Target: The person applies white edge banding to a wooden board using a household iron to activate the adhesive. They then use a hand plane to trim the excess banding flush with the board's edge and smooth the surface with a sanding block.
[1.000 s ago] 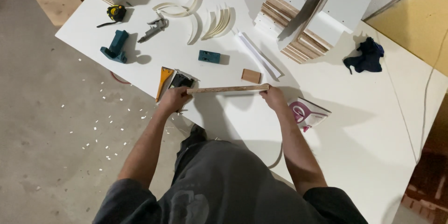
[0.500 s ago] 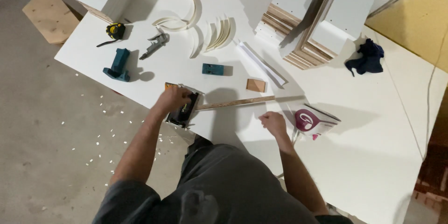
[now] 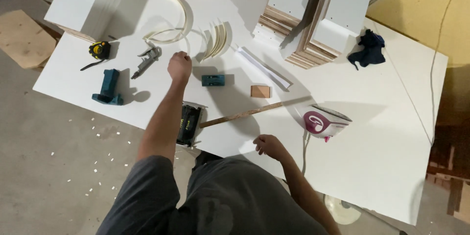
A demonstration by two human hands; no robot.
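Note:
My left hand [image 3: 179, 66] is stretched over the white table [image 3: 391, 156] with its fingers curled shut and nothing visible in it. It hovers between a metal air gun [image 3: 146, 59] and a small teal block [image 3: 213, 80]. My right hand [image 3: 267, 145] rests near the table's front edge, holding nothing, fingers loosely apart. A long thin wooden strip [image 3: 245, 114] lies free on the table between my arms. Its left end touches a black hand tool [image 3: 189, 123] at the front edge.
A white and magenta iron [image 3: 324, 121] stands right of the strip. Curved white pieces [image 3: 218, 39], a white strip [image 3: 264, 68], a small wood block [image 3: 260, 91], a tape measure [image 3: 99, 49], a blue tool [image 3: 108, 87], a dark cloth [image 3: 368, 49] and stacked panels [image 3: 313, 19] lie around.
Both hands have let go of the wooden strip, which now lies on the table. My left hand moved from the black tool toward the far side; my right hand pulled back to the front edge.

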